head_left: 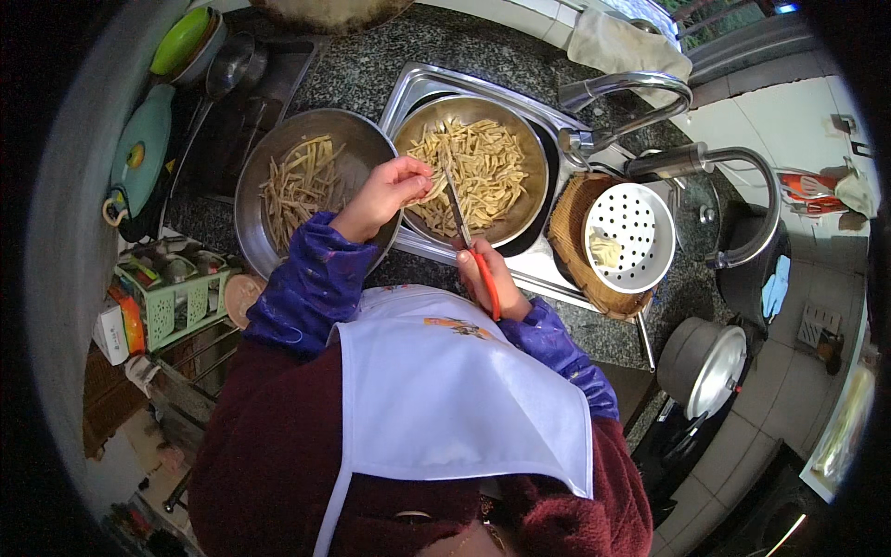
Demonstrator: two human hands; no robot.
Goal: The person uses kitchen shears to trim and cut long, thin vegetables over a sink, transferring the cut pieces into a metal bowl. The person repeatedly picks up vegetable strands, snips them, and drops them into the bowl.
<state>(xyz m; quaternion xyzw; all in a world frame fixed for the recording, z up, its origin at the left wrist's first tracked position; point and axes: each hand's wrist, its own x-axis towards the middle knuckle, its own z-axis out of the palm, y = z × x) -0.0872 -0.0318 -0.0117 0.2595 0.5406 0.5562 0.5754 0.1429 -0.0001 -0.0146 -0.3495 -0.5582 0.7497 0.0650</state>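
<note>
My right hand [492,278] grips the red handles of a pair of scissors [458,206], whose metal blades point away over a steel bowl [541,176]. That bowl holds many short, pale yellow-brown strips [492,172] of food; their exact kind I cannot tell. Beside the blades, my left hand [394,193] is closed in a pinch on what looks like a pale strip at its fingertips. To its left stands a second steel bowl [371,139] with longer brownish strips [299,186] piled on its left side. Both forearms wear purple patterned sleeve covers.
The right bowl sits over a steel sink [418,79] with a curved faucet [631,84] behind it. Right of it, a white perforated colander [654,223] rests on a woven basket [568,209]. A lidded pot [710,367] stands farther right. At left are a green rack [181,302] and stacked bowls [186,42].
</note>
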